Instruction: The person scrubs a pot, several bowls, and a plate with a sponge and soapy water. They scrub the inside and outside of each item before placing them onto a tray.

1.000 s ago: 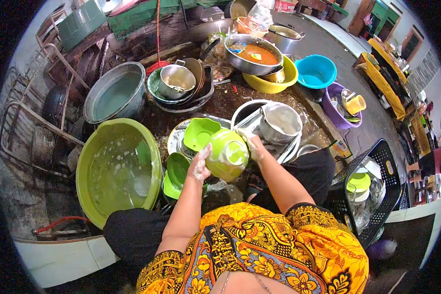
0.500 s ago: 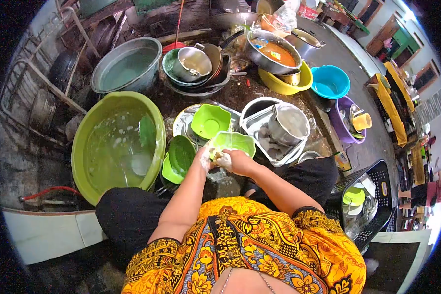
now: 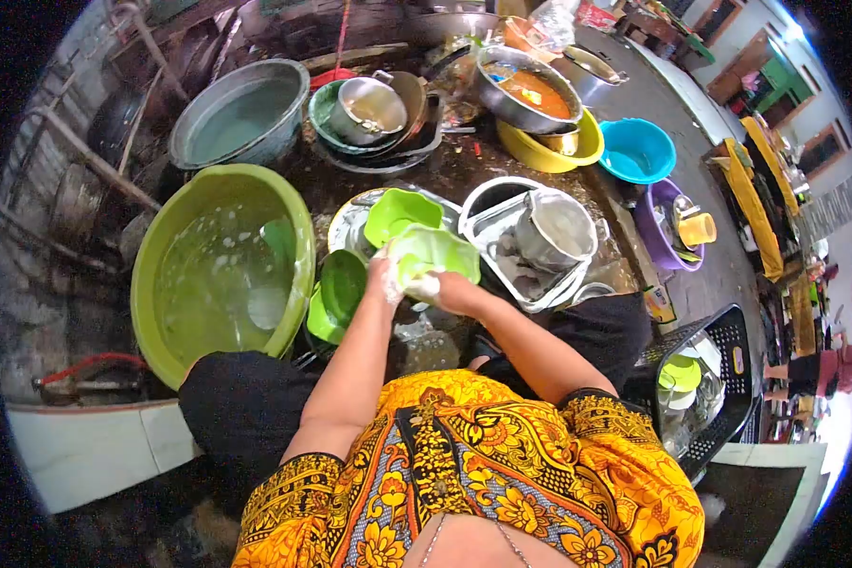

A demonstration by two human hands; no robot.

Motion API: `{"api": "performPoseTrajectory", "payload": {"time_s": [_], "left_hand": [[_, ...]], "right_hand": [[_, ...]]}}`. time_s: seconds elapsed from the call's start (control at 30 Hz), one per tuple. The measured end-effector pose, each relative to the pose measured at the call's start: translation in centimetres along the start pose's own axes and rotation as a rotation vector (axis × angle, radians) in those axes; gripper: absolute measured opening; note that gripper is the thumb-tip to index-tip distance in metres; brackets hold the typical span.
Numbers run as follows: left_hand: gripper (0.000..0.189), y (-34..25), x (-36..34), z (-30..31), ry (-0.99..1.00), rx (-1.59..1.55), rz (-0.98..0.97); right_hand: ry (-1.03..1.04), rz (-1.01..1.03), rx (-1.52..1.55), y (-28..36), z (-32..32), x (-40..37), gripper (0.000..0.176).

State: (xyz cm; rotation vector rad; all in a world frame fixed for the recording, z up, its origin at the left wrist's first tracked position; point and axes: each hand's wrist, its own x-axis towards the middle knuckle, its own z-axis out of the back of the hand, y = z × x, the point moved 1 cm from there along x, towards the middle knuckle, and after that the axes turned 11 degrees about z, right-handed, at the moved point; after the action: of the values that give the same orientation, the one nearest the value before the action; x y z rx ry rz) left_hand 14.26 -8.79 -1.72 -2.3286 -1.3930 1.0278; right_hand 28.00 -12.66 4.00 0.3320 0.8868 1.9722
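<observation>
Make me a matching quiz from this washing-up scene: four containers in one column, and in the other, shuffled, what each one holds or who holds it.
Column one
1. large green basin
2. purple bucket
3. black crate
4. small green bowl

Column two
a. yellow cup inside
b. gripped by the left hand
c. sudsy water inside
d. stacked dishes inside

Pairs: 1-c, 2-a, 3-d, 4-b
</observation>
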Motion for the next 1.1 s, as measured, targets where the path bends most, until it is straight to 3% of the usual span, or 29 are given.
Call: {"api": "performPoseTrajectory", "payload": {"time_s": [0.03,0.1,0.17,0.23,0.3,0.37,0.43,0.5,0.67,0.83,0.93,1.0,1.03,1.07,1.1], "left_hand": [[0.033,-0.2,-0.3,-0.2,-0.078,0.076,-0.013],[0.032,0.2,-0.8,-1.6,-0.046,-0.061,0.029],[0.034,0.7,-0.6,-2.8,-0.086,0.002,0.094],[0.035,0.5,0.3,-2.6,0.196,-0.126,0.152],[0.043,-0.4,-0.4,-3.6,0.202,-0.017,0.226],[0.048,-0.7,-0.6,-3.2,0.09,0.094,0.231],[0.052,-0.3,0.2,-1.3,0.081,0.13,0.255],[0.05,-0.1,0.9,0.1,-0.073,0.113,0.258],[0.042,-0.4,2.1,4.0,-0.366,0.016,0.172],[0.043,-0.7,2.7,6.5,-0.507,-0.099,0.147],[0.042,-0.9,2.7,6.7,-0.529,-0.119,0.15],[0.041,-0.7,3.0,6.8,-0.53,-0.139,0.157],[0.041,-0.6,3.2,7.0,-0.522,-0.132,0.158],[0.041,-0.6,3.2,7.2,-0.517,-0.126,0.158],[0.041,-0.6,3.2,7.2,-0.523,-0.131,0.156]], "right_hand": [[-0.016,0.104,0.002,-2.0,-1.1,0.2,0.05],[0.078,0.05,-0.167,1.3,0.9,-0.6,0.044],[-0.022,0.035,-0.237,0.8,1.2,-1.3,0.041],[-0.113,0.031,-0.3,0.2,2.1,-1.7,0.04],[-0.251,-0.151,-0.546,0.5,4.9,-1.9,0.042],[-0.498,-0.185,-0.573,-3.1,7.2,-2.2,0.044],[-0.543,-0.373,-0.66,-7.5,10.7,-2.4,0.05],[-0.657,-0.431,-0.732,-11.2,13.6,-2.8,0.048],[-0.615,-0.488,-0.562,-18.6,16.3,-4.8,0.046],[-0.514,-0.511,-0.563,-20.3,15.3,-4.5,0.048],[-0.887,-0.461,-0.667,-19.8,14.0,-2.6,0.052],[-0.822,-0.524,-0.556,-14.8,12.8,0.4,0.055],[-0.702,-0.393,-0.39,-11.2,11.8,1.8,0.049],[-0.687,-0.282,-0.366,-13.3,8.7,4.1,0.036],[-0.629,0.001,-0.365,-9.8,7.2,5.7,0.027]]}}
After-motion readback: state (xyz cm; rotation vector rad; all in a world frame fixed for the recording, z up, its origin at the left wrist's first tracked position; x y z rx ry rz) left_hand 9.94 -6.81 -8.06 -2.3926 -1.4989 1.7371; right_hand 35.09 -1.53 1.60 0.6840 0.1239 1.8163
